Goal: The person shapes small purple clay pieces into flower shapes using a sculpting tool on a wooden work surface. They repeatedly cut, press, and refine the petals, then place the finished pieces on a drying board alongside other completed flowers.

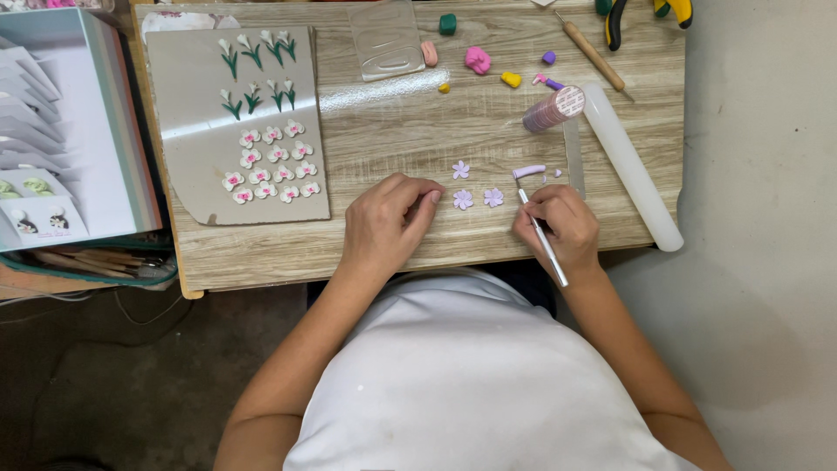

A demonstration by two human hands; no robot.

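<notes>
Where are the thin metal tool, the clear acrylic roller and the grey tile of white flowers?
thin metal tool (547, 247), head view, mid shaft.
clear acrylic roller (629, 166), head view, mid barrel.
grey tile (187, 139), head view, bare left part.

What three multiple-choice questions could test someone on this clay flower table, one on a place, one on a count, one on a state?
1. Where do the lilac flowers lie?
A. Between the hands
B. On the grey board
C. By the pliers

2. How many lilac flowers?
A. One
B. Three
C. Six

3. What is the right hand doing?
A. Resting flat and empty
B. Gripping a thin metal tool
C. Lifting the clear roller

Answers: 1 A, they sit on the wooden table between left hand and right. 2 B, three show. 3 B, fingers close around the tool.
</notes>
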